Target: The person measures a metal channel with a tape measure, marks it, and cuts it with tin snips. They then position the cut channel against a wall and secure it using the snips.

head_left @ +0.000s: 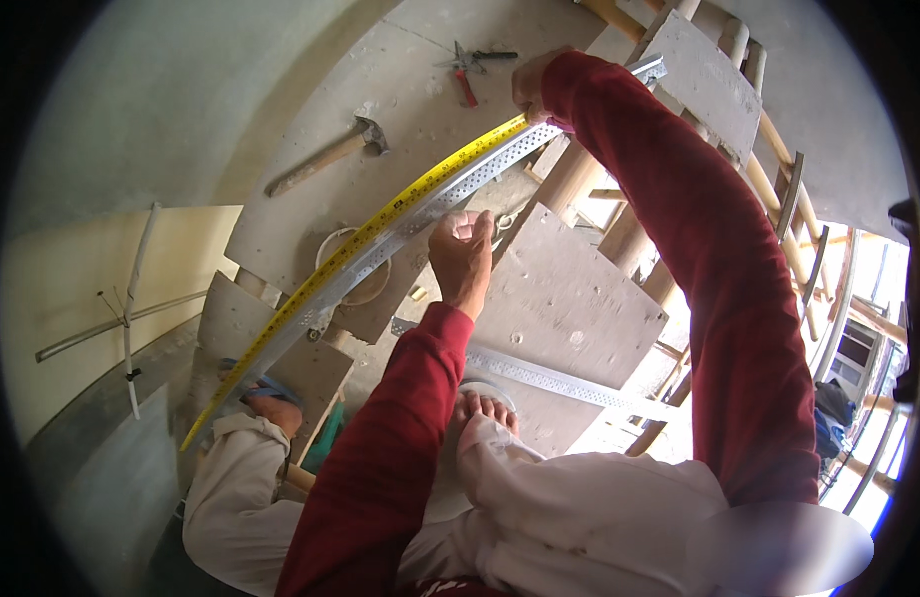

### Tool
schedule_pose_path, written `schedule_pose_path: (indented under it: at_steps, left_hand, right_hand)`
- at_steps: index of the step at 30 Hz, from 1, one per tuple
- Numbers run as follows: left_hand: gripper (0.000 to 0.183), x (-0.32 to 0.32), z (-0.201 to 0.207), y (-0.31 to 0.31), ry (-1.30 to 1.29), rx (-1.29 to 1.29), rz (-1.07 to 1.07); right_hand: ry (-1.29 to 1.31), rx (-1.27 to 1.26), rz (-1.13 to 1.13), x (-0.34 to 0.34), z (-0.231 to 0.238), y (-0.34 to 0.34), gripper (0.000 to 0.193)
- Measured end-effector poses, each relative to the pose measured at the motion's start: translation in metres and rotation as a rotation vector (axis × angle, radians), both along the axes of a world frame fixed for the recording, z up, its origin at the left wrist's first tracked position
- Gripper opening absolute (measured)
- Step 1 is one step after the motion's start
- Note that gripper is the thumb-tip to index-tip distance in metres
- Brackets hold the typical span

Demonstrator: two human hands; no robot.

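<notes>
My right hand (531,90) is closed at the far end of a yellow tape measure (380,221), gripping it along a perforated metal strip (460,189). The tape's blade and the strip run side by side from that hand down to the lower left. Just below the strip's middle, my left hand (462,261) has its fingers curled in, with nothing visible in them. It looks apart from the strip. Beyond them, on a grey board (310,139), lie a claw hammer (330,154) with a wooden handle and snips (467,72) with red and black handles.
A round bucket (365,274) is partly hidden under the strip. Another perforated metal strip (569,383) crosses a board (569,308) near my bare foot (488,410). Round poles (778,159) and gaps between boards are at the right. A wall with a white conduit (136,298) stands left.
</notes>
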State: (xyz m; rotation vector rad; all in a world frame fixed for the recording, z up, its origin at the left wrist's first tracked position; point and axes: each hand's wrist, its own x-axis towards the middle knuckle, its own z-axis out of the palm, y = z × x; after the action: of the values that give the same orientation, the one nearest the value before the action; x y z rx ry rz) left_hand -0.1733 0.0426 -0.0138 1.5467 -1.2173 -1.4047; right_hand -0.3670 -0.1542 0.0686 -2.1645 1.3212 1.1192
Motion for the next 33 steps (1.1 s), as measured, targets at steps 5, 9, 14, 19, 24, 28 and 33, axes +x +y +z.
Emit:
schedule_pose_path:
  at_steps: [5,9,14,19,24,28,33]
  left_hand:
    - [0.028,-0.008,-0.011,0.005,0.346,0.230,0.199]
    - [0.028,-0.008,-0.011,-0.005,0.241,0.165,0.073]
    - [0.021,-0.005,0.007,-0.006,-0.188,-0.173,-0.075]
    - [0.029,0.012,0.023,-0.017,-0.669,-0.737,-0.121]
    - [0.052,0.019,0.023,-0.042,-0.782,-0.632,0.018]
    - [0.055,0.016,0.021,-0.051,-0.782,-0.577,-0.066]
    - [0.054,0.013,0.016,-0.051,-0.827,-0.593,-0.076]
  right_hand:
    - [-0.029,-0.021,-0.020,-0.002,-0.003,-0.001,0.019]
    - [-0.039,-0.002,0.013,-0.001,-0.004,-0.002,0.019]
    - [-0.027,0.050,-0.007,-0.002,-0.010,-0.005,0.020]
    - [-0.036,0.078,0.012,-0.004,-0.010,-0.006,0.021]
    - [-0.002,0.021,-0.006,0.004,-0.003,0.001,0.021]
    - [-0.055,0.049,0.028,0.006,0.004,0.002,0.020]
    - [-0.056,0.051,-0.034,0.007,0.001,0.002,0.021]
